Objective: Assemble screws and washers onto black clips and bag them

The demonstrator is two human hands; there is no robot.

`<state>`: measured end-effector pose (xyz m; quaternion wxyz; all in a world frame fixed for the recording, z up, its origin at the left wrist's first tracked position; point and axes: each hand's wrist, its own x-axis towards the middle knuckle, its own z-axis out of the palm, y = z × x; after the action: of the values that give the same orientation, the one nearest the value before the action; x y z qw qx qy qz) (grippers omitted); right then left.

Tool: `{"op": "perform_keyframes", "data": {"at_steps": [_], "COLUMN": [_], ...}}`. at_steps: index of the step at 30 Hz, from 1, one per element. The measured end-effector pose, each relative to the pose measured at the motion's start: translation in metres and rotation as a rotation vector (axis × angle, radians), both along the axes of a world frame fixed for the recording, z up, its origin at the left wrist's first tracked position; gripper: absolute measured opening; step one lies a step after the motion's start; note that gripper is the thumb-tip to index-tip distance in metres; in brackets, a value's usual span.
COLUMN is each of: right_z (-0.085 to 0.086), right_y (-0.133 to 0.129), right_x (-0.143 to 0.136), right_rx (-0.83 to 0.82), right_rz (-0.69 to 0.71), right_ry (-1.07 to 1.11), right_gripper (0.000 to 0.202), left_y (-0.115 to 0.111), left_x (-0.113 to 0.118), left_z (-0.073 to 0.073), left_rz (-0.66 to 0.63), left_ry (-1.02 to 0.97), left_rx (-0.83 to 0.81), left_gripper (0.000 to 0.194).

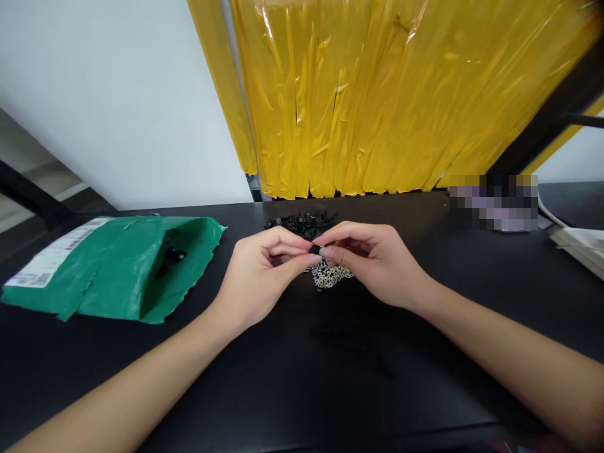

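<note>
Head view: we see the left hand (257, 270) and right hand (372, 261), fingers (292, 238) of both clamped on 1 small black part (316, 250) by the metal hardware (333, 275) on the tabletop (255, 390); height unclear. Uneven pinch could squirt it loose; we'd likely lose it among the black pieces (299, 222) behind. Low knuckles could scatter the hardware.

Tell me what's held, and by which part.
A small black piece, pinched by the left hand and right hand; the exact part gripped cannot be told.
</note>
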<state>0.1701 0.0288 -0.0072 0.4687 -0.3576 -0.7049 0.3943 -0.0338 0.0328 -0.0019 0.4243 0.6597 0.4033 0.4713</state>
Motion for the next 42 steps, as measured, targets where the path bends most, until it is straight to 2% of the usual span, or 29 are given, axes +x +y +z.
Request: {"op": "perform_keyframes", "data": {"at_steps": [4, 7, 12, 15, 22, 27, 30, 34, 36, 38, 42], "right_z": [0.0, -0.001, -0.004, -0.008, -0.011, -0.011, -0.009, -0.007, -0.007, -0.008, -0.011], "right_y": [0.0, 0.002, 0.004, 0.004, 0.0, -0.004, -0.006, -0.006, -0.005, -0.004, -0.003], "right_x": [0.0, -0.001, -0.001, 0.0, 0.0, -0.006, -0.009, -0.008, -0.007, -0.005, -0.005], "right_rx": [-0.019, -0.048, -0.091, -0.089, 0.13, 0.062, 0.022, 0.033, 0.029, 0.004, -0.083], "right_rz": [-0.019, -0.022, -0.042, -0.019, -0.067, 0.023, 0.038, -0.001, 0.018, 0.062, 0.209], "right_ry": [0.07, 0.12, 0.116, 0.12, 0.032, 0.156, 0.254, 0.318, 0.311, 0.321, 0.408], "right_gripper": [0.011, 0.012, 0.018, 0.024, 0.014, 0.017, 0.016, 0.016, 0.016, 0.016, 0.018], "left_y": [0.002, 0.003, 0.002, 0.001, 0.002, 0.0, -0.002, 0.0, 0.001, 0.002, 0.0], "left_x": [-0.001, -0.003, -0.006, -0.007, -0.01, -0.006, -0.005, -0.009, -0.01, -0.008, -0.003], "left_z": [-0.003, -0.003, 0.0, 0.0, -0.003, -0.003, -0.001, 0.002, 0.003, 0.004, 0.007], "left_rz": [-0.047, -0.01, 0.087, 0.098, 0.044, 0.001, 0.055, 0.187, 0.2, 0.138, -0.086], "left_ry": [0.003, 0.066, 0.286, 0.355, 0.38, 0.368, 0.348, 0.307, 0.26, 0.198, 0.069], "left_rx": [0.055, 0.15, 0.352, 0.425, 0.515, 0.555, 0.593, 0.535, 0.466, 0.374, 0.198], "left_gripper": [0.022, 0.025, 0.006, 0.004, 0.005, 0.006, 0.003, 0.008, 0.012, 0.015, 0.017]}}
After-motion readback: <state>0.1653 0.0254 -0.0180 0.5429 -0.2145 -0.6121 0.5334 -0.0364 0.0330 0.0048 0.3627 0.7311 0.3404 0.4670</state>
